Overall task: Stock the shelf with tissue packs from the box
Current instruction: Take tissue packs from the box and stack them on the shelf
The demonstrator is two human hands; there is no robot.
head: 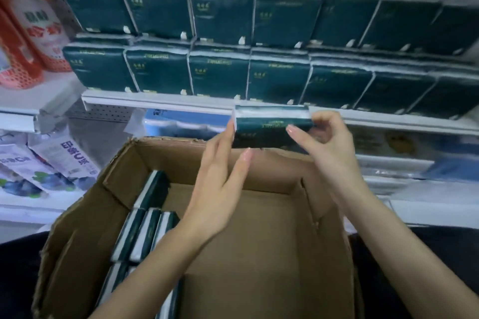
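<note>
One dark green tissue pack (269, 124) is in the air just below the white shelf edge (160, 102), above the far wall of the cardboard box (272, 254). My right hand (329, 147) grips its right end with curled fingers. My left hand (220, 176) has straight fingers against the pack's left end. Several more green packs (145, 228) stand on edge along the box's left side. The shelf above holds two rows of the same green packs (220, 46), stacked and facing out.
Red and white product packs (28, 33) stand on the shelf at the left. Purple and white bags (49, 165) lie on a lower shelf at the left. Blue packs (181, 124) sit under the green-pack shelf behind the box.
</note>
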